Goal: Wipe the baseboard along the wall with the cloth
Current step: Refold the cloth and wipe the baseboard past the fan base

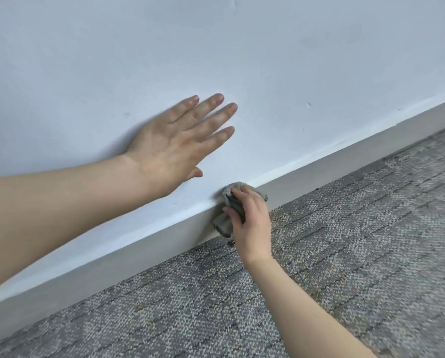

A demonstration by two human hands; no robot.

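Note:
A grey baseboard point(144, 257) runs diagonally from lower left to upper right where the white wall meets the carpet. My right hand point(251, 223) presses a bunched grey cloth point(224, 222) against the baseboard near the middle of the view, fingers curled over it. My left hand point(175, 146) lies flat on the wall above and to the left of the cloth, fingers spread, holding nothing.
The white wall point(216, 47) fills the upper half and has a few small marks. Grey patterned carpet point(345, 254) covers the floor from the baseboard to the bottom right. A small dark speck lies on the carpet just below the cloth.

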